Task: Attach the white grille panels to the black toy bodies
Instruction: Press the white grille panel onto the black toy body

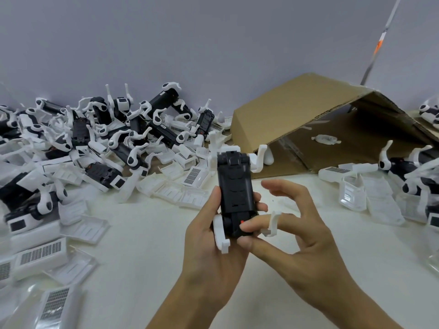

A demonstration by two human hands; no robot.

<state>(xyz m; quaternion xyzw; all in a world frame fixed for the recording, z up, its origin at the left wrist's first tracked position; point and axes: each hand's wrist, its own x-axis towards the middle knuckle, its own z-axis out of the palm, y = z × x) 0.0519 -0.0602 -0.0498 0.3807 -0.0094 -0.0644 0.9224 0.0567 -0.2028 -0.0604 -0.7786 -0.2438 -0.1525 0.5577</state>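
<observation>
While our left hand [209,236] grips the black plastic toy body [236,186] above the table, our right hand [292,224], pinching its near end, could snap a thin white leg [273,223]; no grille panel is fitted yet.

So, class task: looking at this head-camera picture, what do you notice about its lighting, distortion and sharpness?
Head view: soft, even light with faint shadows; wide-angle lens bends the cardboard box and table edge; the black toy body in the left hand is fairly sharp; white grille panels near the corners smear.
</observation>
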